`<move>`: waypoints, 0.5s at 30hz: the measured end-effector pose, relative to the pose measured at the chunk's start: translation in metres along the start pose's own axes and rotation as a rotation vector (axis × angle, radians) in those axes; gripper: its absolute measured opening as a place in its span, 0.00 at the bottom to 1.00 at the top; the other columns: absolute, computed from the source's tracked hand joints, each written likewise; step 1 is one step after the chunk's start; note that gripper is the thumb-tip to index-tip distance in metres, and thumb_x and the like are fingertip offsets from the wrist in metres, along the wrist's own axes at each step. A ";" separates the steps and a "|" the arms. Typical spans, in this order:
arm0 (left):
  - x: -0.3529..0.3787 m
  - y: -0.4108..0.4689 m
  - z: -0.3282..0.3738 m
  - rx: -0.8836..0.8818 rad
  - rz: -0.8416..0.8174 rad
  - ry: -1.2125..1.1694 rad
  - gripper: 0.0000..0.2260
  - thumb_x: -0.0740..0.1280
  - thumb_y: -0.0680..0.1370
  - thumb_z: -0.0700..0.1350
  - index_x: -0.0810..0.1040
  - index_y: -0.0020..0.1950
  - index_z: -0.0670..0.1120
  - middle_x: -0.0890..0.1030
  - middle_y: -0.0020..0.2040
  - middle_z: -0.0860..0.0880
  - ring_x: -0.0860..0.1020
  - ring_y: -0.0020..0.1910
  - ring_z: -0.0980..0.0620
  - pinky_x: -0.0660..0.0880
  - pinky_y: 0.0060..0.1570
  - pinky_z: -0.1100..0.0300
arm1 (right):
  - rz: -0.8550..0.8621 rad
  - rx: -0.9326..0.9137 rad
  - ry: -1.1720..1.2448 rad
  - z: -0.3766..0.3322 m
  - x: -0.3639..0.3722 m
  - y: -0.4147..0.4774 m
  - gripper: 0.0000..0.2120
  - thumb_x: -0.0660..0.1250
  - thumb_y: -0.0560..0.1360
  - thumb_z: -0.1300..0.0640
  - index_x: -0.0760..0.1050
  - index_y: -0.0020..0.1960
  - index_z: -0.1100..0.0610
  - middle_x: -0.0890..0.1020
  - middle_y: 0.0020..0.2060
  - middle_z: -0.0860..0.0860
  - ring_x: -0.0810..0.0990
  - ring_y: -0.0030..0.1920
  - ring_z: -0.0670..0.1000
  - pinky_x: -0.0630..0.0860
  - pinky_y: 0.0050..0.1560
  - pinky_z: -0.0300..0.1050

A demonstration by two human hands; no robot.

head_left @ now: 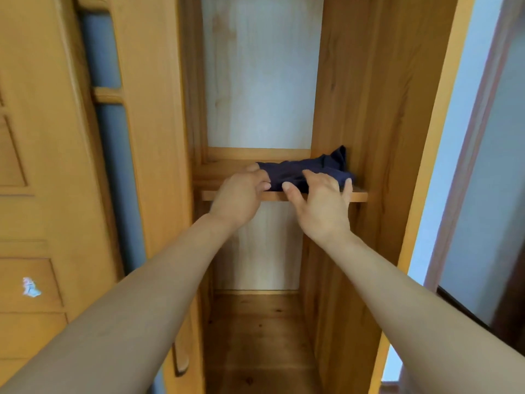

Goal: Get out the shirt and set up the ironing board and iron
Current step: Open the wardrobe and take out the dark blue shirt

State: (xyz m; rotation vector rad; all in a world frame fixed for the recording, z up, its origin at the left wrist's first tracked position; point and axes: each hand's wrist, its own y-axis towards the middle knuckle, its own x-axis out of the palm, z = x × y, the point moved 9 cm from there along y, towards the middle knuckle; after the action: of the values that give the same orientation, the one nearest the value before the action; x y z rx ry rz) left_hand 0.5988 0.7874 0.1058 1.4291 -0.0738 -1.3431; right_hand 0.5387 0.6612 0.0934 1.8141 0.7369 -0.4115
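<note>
Left hand (241,191): fingers curled at the left end of the dark blue shirt (292,170), thumb above the cloth, gripping that end. Right hand (321,200): released, fingers spread, lying over the front edge of the shirt, not yet closed on it. Both forearms are stretched forward into the cupboard.

The shirt lies crumpled on the wooden shelf (359,196), toward its right side, a dark corner riding up against the wardrobe side panel (369,109). It rests fully on the shelf. The compartment below shows a bare wood floor (255,336). A panelled door (42,137) stands to the left.

Progress, as judged: very early. The wardrobe is open and the shirt reached, but not lifted out. Ironing board and iron are not in view, so all of the setting up is likely still to do.
</note>
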 end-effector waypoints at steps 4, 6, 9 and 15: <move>-0.022 -0.017 0.028 0.159 0.069 0.271 0.12 0.56 0.81 0.42 0.75 0.44 0.41 0.72 0.39 0.47 0.73 0.40 0.46 0.70 0.40 0.53 | 0.261 -0.020 -0.070 -0.015 -0.027 0.004 0.22 0.55 0.79 0.42 0.80 0.50 0.57 0.83 0.42 0.53 0.76 0.54 0.55 0.53 0.70 0.54; -0.041 -0.032 0.040 0.219 0.214 0.266 0.15 0.55 0.80 0.45 0.72 0.36 0.43 0.72 0.32 0.49 0.72 0.32 0.46 0.65 0.34 0.56 | 0.306 -0.003 -0.089 -0.023 -0.034 0.012 0.21 0.55 0.79 0.44 0.80 0.46 0.58 0.82 0.40 0.53 0.75 0.51 0.55 0.59 0.63 0.52; -0.053 -0.024 0.020 0.024 0.286 0.156 0.14 0.57 0.79 0.50 0.72 0.38 0.44 0.74 0.34 0.49 0.75 0.36 0.45 0.70 0.35 0.54 | 0.114 0.061 -0.186 -0.020 -0.019 0.029 0.19 0.55 0.78 0.45 0.79 0.50 0.58 0.80 0.49 0.55 0.71 0.57 0.57 0.61 0.61 0.52; 0.005 0.001 -0.028 -0.382 -0.194 0.271 0.23 0.55 0.78 0.60 0.71 0.65 0.47 0.73 0.64 0.43 0.71 0.61 0.42 0.70 0.58 0.49 | -0.136 0.085 -0.251 -0.004 0.005 0.028 0.16 0.56 0.78 0.44 0.75 0.53 0.55 0.78 0.51 0.53 0.72 0.58 0.57 0.62 0.59 0.54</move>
State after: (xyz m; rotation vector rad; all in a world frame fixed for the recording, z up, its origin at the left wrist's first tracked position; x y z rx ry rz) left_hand 0.6212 0.8017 0.0960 1.2974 0.4856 -1.2246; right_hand 0.5606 0.6600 0.1124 1.7555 0.6766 -0.7561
